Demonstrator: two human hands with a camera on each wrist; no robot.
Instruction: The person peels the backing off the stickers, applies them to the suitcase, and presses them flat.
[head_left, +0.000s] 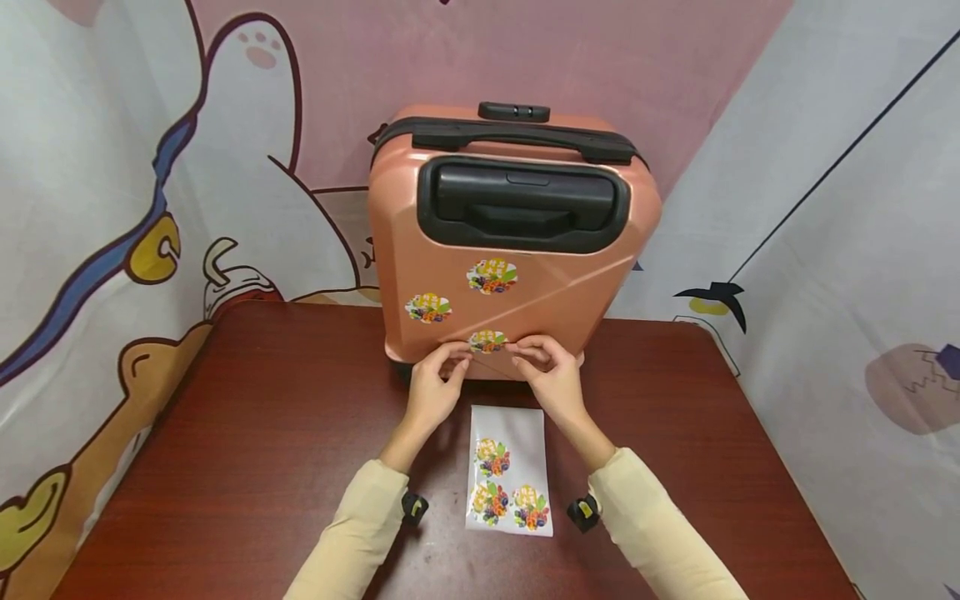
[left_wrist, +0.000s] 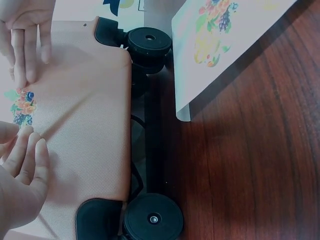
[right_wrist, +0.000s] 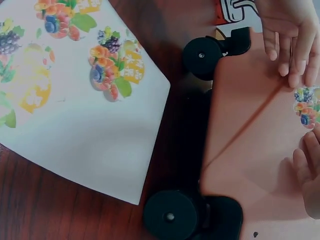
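Observation:
A round fruit-print sticker (head_left: 487, 342) lies low on the front of a pink suitcase (head_left: 525, 292). My left hand (head_left: 438, 379) pinches its left edge with thumb and forefinger, and my right hand (head_left: 553, 379) has the opposite edge between its fingertips. In the left wrist view, the sticker (left_wrist: 23, 106) shows between the two hands, its printed side outward. Two matching stickers, an upper one (head_left: 492, 276) and a left one (head_left: 428, 308), lie flat on the suitcase above. The right wrist view shows the fingertips right at the sticker's (right_wrist: 306, 107) sides.
A white backing sheet (head_left: 517, 421) with 3 fruit stickers lies on the brown table (head_left: 300, 467) between the forearms. The suitcase stands upright at the table's back edge, its black wheels (left_wrist: 152, 217) toward me. A cartoon-printed cloth (head_left: 337, 100) hangs behind.

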